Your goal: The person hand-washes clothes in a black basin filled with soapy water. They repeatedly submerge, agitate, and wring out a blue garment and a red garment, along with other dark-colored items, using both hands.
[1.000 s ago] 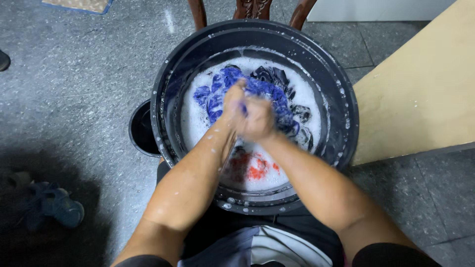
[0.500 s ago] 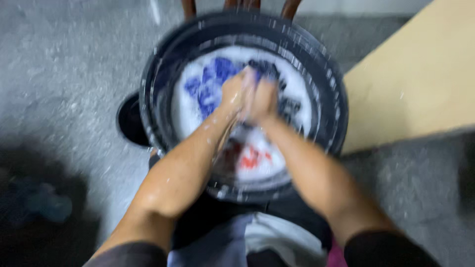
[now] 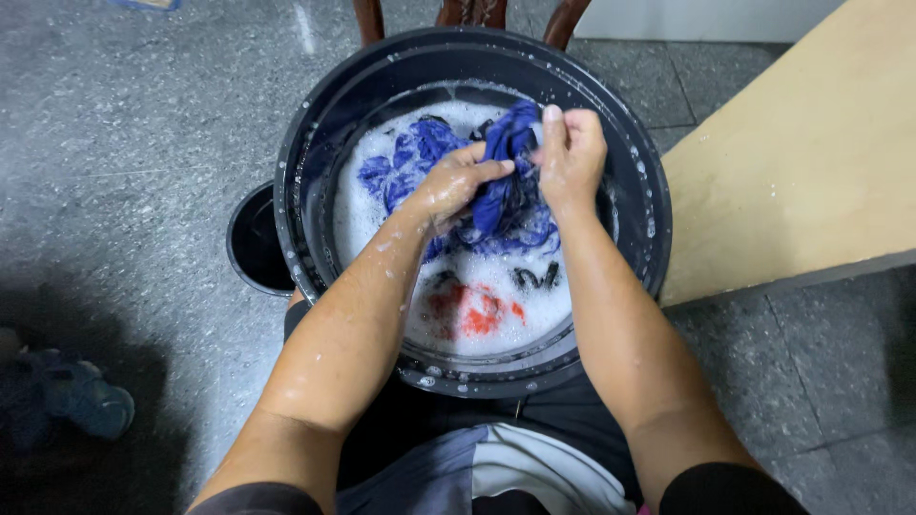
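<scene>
Sandal (image 3: 81,405) at far left on grey floor, one small dark bucket (image 3: 256,246) touching one big black basin (image 3: 363,105) of suds. Left hand (image 3: 453,186) and right hand (image 3: 570,153) both closed on one blue cloth (image 3: 504,143), lifted above the foam. Red cloth (image 3: 472,313) half sunk near the basin's near wall. Beige board (image 3: 801,162) right. No labels seen.

Small black bucket (image 3: 256,243) on grey stone floor (image 3: 124,143), left of the basin. Dark wooden chair legs (image 3: 468,13) at top. Tan board (image 3: 801,162) at right. Blue sandal (image 3: 81,405) lower left.
</scene>
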